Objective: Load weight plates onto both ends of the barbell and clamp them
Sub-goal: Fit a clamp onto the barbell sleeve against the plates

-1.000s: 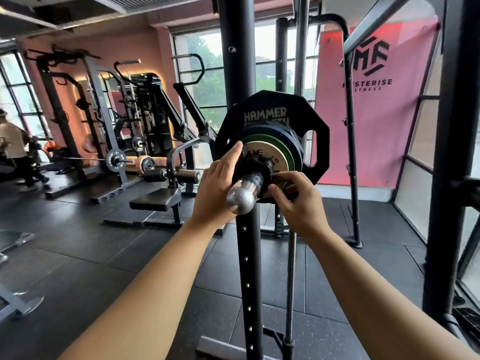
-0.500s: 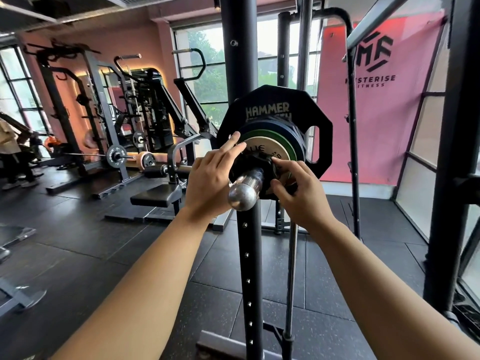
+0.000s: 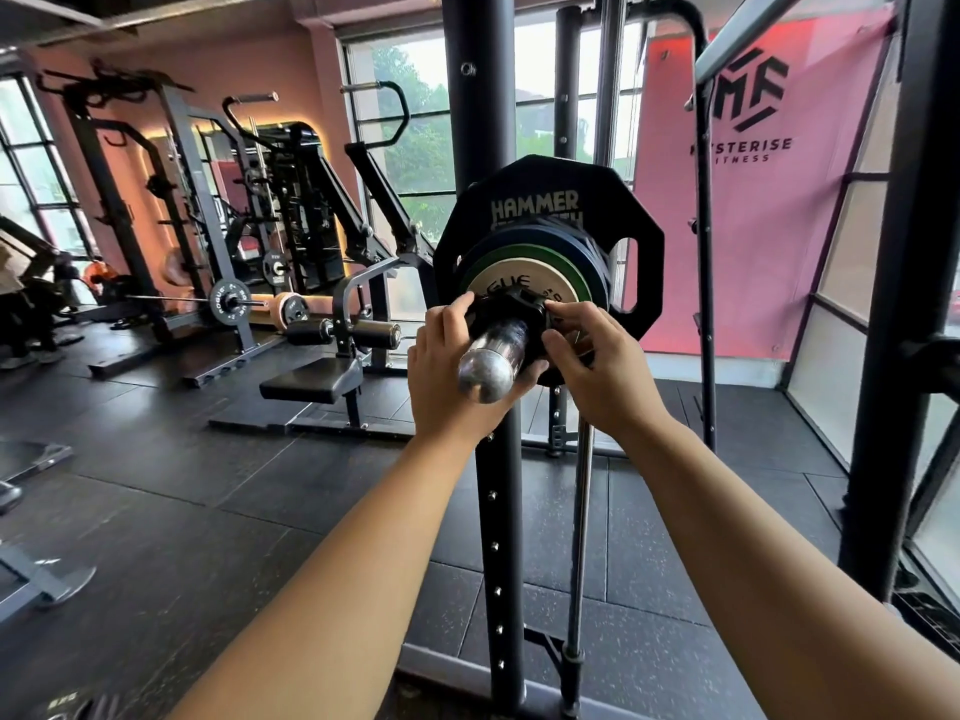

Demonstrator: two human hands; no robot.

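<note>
2 bare forearms are being held out from the bottom of the view toward the near end of a barbell. The left hand (image 3: pixel 441 376) is being cupped beneath the polished chrome barbell sleeve (image 3: pixel 491 367), its thumb and curled fingers being closed round the left side of a black plastic collar clamp (image 3: pixel 511 310). The right hand (image 3: pixel 597 376) is being kept on the clamp's right side, which is being pinched between thumb and bent forefinger. The clamp is being carried on the sleeve, right against the outermost plate; whether its lever is locked cannot be told. Behind it, plates are being borne on the sleeve: a small white round plate with a green rim (image 3: pixel 524 283), a wider blue round plate (image 3: pixel 597 262), and a large black many-sided plate lettered HAMMER (image 3: pixel 535 200). This loaded end is being seen in front of a black perforated steel rack upright (image 3: pixel 493 537). Farther off, a black padded bench (image 3: pixel 311 384) is being shown on the dark rubber floor (image 3: pixel 156 511), with another loaded barbell (image 3: pixel 228 302) beyond it at the left and a pink printed banner (image 3: pixel 753 262) at the right.
</note>
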